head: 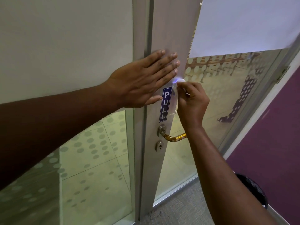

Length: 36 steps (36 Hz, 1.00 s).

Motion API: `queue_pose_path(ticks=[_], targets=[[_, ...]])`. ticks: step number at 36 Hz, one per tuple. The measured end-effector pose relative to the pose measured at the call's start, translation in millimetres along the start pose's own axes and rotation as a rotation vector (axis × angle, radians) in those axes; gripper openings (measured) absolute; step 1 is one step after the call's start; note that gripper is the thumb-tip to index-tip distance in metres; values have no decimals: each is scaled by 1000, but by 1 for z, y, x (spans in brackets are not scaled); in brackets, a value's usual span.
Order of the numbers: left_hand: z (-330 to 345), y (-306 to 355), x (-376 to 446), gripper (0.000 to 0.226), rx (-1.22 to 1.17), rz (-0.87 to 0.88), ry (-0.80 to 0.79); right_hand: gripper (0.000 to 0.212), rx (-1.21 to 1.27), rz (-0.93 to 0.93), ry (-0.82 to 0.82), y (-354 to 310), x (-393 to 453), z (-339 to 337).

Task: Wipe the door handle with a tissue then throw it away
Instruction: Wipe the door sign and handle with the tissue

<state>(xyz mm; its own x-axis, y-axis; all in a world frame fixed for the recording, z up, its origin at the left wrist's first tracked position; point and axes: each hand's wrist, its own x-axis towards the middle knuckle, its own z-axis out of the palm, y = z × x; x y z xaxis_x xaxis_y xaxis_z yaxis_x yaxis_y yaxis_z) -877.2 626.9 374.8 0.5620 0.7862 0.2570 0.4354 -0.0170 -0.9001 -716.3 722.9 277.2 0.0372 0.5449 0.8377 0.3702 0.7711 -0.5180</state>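
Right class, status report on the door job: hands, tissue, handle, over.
Left hand flat on door frame. Right hand pinching tissue beside PULL sign, above handle. Handle clear, not touched now.

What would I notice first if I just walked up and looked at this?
Probably the two hands on the door. The left hand lies flat and open on the door frame, and the right hand pinches a small white tissue just above the blue PULL sign. Below the sign, the shiny gold door handle sticks out to the right, untouched.
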Motion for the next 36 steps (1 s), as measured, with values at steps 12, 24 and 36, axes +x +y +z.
queue_pose_path(ticks=[12,24,36], targets=[[-1,0,0,83,13,-1,6,18,-25,26,-50,17,-50,8],[-1,0,-1,83,-10,0,1,19,36,116,-10,11,-30,7],[-1,1,0,83,32,15,7,15,-38,120,-77,18,-47,6]])
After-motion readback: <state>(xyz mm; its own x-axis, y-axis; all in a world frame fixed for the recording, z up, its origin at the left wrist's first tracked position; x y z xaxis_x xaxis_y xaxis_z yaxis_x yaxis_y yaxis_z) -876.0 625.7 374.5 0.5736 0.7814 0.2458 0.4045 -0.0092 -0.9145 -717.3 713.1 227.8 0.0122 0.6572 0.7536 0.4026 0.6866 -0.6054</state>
